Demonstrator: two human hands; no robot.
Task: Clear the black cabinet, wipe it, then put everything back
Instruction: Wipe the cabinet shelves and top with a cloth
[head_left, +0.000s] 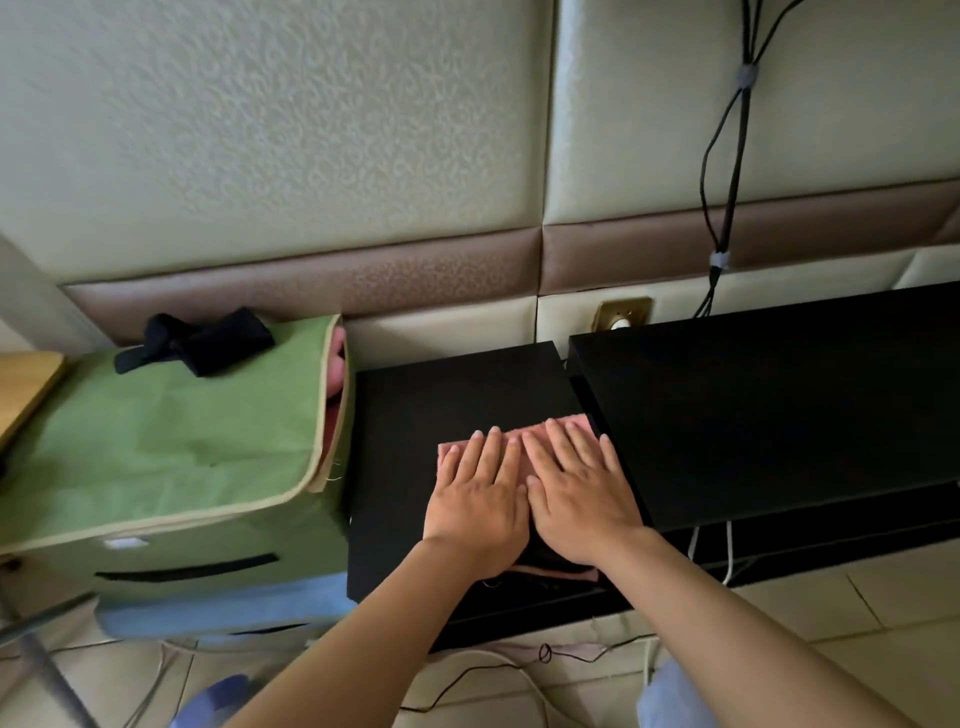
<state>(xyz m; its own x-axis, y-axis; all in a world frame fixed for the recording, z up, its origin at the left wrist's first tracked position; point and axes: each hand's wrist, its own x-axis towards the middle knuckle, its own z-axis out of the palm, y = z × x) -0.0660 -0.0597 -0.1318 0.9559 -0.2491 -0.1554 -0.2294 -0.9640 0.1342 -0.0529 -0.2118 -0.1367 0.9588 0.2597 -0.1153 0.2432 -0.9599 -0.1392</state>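
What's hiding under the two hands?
A pink cloth, spread flat on the black cabinet. The left hand and right hand press on it with straight fingers. They cover its middle, so only its edges show.

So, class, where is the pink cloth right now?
In the head view the cloth lies mid-frame on the black cabinet, flat under the left hand and right hand, with the green box to its left.
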